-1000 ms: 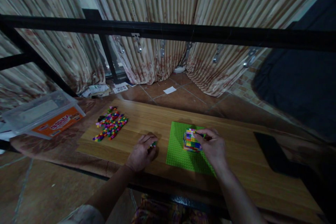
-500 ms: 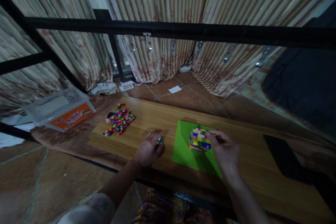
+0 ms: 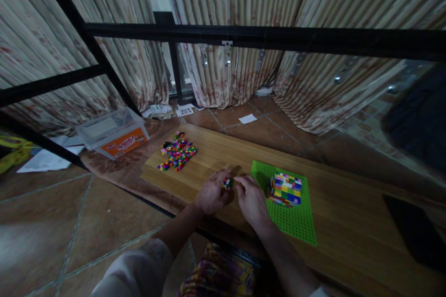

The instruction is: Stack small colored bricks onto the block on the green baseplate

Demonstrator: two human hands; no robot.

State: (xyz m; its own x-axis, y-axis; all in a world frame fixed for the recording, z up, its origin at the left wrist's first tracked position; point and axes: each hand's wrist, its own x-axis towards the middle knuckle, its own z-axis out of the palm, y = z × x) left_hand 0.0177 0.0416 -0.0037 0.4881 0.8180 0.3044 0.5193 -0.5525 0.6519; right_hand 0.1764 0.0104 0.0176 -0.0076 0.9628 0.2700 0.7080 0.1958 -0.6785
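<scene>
My left hand (image 3: 212,192) is over the wooden board, its fingers curled around a few small toy bricks (image 3: 226,184) in white, green and dark colours. Just to the right, my right hand (image 3: 252,198) faces it with thumb and index finger drawn together. Whether anything sits between those fingertips is too small to make out. Beyond my right hand, a multicoloured block of stacked toy bricks (image 3: 285,189) stands on a green studded baseplate (image 3: 296,222). Neither hand touches that stack.
Loose coloured bricks (image 3: 178,152) lie in a pile on the left part of the wooden board (image 3: 216,146). A clear plastic box (image 3: 114,132) with an orange label stands past the board's left end. A dark flat object (image 3: 413,227) lies at right. Black metal bars (image 3: 244,35) cross behind.
My right hand has left the brick stack and moved left, close to my left hand. The whole view has shifted, so the board and box appear farther right.
</scene>
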